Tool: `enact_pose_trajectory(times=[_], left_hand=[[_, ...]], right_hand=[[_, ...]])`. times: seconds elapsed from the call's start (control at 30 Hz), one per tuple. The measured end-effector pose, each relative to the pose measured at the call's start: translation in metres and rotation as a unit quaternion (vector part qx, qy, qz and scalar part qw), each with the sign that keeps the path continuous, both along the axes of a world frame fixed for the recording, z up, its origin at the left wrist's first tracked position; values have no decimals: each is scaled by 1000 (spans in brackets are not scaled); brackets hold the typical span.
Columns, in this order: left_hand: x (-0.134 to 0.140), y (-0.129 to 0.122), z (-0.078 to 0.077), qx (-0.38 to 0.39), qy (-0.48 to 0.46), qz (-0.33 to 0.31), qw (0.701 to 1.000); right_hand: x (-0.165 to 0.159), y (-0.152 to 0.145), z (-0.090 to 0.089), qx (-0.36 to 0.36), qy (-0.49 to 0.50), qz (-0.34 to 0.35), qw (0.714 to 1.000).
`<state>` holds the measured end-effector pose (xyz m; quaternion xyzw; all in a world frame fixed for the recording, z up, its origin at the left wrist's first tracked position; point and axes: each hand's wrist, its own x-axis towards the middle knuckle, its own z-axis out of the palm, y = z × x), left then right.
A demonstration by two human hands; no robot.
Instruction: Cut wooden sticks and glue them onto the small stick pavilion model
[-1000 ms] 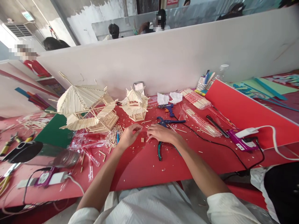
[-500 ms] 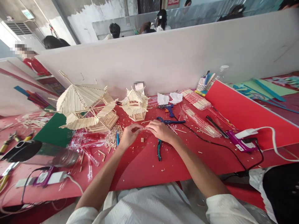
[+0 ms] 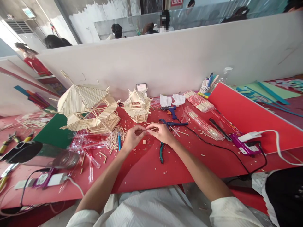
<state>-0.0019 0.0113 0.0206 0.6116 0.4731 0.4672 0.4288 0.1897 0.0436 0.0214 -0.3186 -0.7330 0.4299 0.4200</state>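
Above the red tabletop (image 3: 146, 170), my left hand (image 3: 133, 137) and my right hand (image 3: 163, 133) meet at the fingertips, both closed in a pinch. Whatever lies between them is too small to make out; a thin pale sliver shows by the right fingers. Just below sits a short block of stick pieces (image 3: 144, 142). Teal-handled pliers (image 3: 161, 153) lie under my right wrist, and a blue-handled cutter (image 3: 175, 123) lies beyond that hand. Behind my hands stands a small stick pavilion (image 3: 136, 105). A larger stick pavilion (image 3: 82, 101) stands to its left.
A blue glue gun (image 3: 171, 110) and packs of sticks (image 3: 203, 123) lie right of centre. A black cable runs to a purple power strip (image 3: 245, 144). Cut sticks, plastic wrap and a clear bottle (image 3: 54, 157) crowd the left. A white partition (image 3: 165, 60) closes the back.
My right fingers have bent and drawn in closer to the left fingertips. My left hand has shifted only slightly. The things on the table stay where they were.
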Motion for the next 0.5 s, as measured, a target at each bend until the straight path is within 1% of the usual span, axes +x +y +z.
enact_pose_trajectory(times=[0.1, 0.23, 0.37, 0.5], left_hand=[[0, 0, -1, 5, -31, -10, 999], [-4, 3, -1, -8, -84, -51, 995], [-7, 3, -3, -33, -116, -60, 991], [-6, 4, -8, -47, -139, -71, 987]], right_hand=[[0, 1, 0, -43, 16, 8, 999], [2, 3, 0, -81, 50, 26, 995], [2, 1, 2, -92, 62, 35, 993], [2, 0, 4, -95, 66, 42, 992]])
